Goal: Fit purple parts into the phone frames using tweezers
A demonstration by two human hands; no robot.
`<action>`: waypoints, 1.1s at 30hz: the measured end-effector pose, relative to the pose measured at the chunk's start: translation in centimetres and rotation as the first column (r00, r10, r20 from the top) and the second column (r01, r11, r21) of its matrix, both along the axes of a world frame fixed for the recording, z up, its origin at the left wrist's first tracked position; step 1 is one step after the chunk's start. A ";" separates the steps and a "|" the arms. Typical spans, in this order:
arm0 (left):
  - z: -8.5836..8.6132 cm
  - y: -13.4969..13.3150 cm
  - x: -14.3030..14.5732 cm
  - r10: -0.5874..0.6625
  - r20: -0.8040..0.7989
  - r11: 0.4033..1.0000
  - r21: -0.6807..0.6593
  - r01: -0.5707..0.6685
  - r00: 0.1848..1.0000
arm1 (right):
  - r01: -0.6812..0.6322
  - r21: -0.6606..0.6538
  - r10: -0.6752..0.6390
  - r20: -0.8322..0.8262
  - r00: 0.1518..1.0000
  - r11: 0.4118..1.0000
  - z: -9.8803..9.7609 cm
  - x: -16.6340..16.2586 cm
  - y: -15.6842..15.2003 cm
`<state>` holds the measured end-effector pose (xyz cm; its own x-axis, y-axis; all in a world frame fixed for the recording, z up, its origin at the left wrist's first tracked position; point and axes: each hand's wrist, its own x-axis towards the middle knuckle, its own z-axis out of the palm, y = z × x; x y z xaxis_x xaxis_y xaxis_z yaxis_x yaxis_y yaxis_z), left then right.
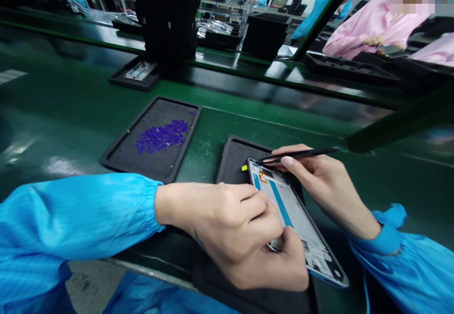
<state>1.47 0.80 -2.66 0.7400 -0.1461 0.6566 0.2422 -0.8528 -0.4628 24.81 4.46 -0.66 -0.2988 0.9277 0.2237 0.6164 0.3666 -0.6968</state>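
My left hand (241,231) is closed round the near left edge of a phone frame (301,226), a silver and white panel with a blue strip, tilted up over a black tray (236,160). My right hand (321,181) pinches black tweezers (301,154) whose tips reach the frame's top end. A small yellow tab (244,168) sits by the frame's top left corner. Both arms wear blue sleeves.
A second black tray (120,151) to the left holds several tiny purple parts (162,135). Farther back stand a tray with another phone frame (139,71) and tall black bins (168,16). A person in pink (369,25) works at the far right beyond a green rail (397,122).
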 end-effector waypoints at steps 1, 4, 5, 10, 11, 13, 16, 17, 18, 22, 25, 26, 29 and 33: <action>0.3 -0.1 0.0 -0.006 -0.004 1.000 0.007 0.006 1.000 | 0.000 0.002 0.000 -0.002 1.000 1.000 0.0 0.0 0.0; 1.4 -0.6 0.0 -0.044 -0.099 0.999 0.001 0.044 0.994 | 0.021 -0.070 -0.028 -0.100 0.995 0.997 0.0 0.1 -0.1; 1.8 -0.9 0.0 -0.048 -0.146 0.999 -0.016 0.046 0.988 | 0.029 -0.107 -0.045 -0.146 0.988 0.994 0.0 0.1 -0.1; 2.4 -2.4 0.2 0.022 -0.332 0.987 -0.143 -0.073 0.943 | 0.050 -0.167 -0.086 -0.215 0.973 0.985 -0.1 0.1 -0.4; 2.3 -2.7 0.3 0.034 -0.350 0.982 -0.163 -0.097 0.936 | 0.048 -0.161 -0.082 -0.209 0.975 0.986 -0.1 0.0 -0.4; 2.1 -2.9 0.4 0.050 -0.369 0.968 -0.212 -0.136 0.928 | 0.039 -0.157 -0.070 -0.201 0.977 0.987 -0.1 0.0 -0.4; 2.0 -2.9 0.3 0.049 -0.413 0.937 -0.295 -0.185 0.909 | 0.016 -0.170 -0.057 -0.240 0.969 0.985 -0.3 -0.1 -0.3; 2.2 -2.9 0.3 0.045 -0.432 0.928 -0.315 -0.198 0.901 | 0.013 -0.174 -0.061 -0.270 0.961 0.985 -0.4 -0.1 -0.2; 2.3 -2.8 0.2 0.039 -0.444 0.924 -0.324 -0.201 0.895 | 0.013 -0.177 -0.068 -0.313 0.947 0.984 -0.6 -0.1 -0.1; 3.3 -3.6 -0.3 -0.056 -0.368 0.938 -0.338 -0.077 0.928 | 0.060 -0.164 -0.141 -0.542 0.828 0.985 -1.6 0.0 0.7; 3.3 -4.9 -1.1 -0.148 -0.402 0.913 -0.406 -0.031 0.903 | 0.146 -0.118 -0.188 -0.652 0.734 0.982 -2.1 0.6 1.7; 3.0 -5.4 -1.3 -0.148 -0.438 0.908 -0.415 -0.053 0.887 | 0.178 -0.106 -0.202 -0.674 0.710 0.978 -2.3 0.9 2.1; 1.8 -6.4 -1.9 -0.062 -0.505 0.909 -0.384 -0.160 0.861 | 0.252 -0.118 -0.259 -0.717 0.647 0.960 -2.5 1.5 2.9; 0.5 -6.8 -2.0 0.039 -0.491 0.909 -0.344 -0.235 0.870 | 0.272 -0.214 -0.341 -0.708 0.618 0.938 -2.6 1.7 3.1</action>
<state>-0.53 -6.00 -2.18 0.9625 0.1685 0.2127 0.2110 -0.9576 -0.1960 26.52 7.58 -3.22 0.2323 0.9588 0.1636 -0.0331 0.1759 -0.9839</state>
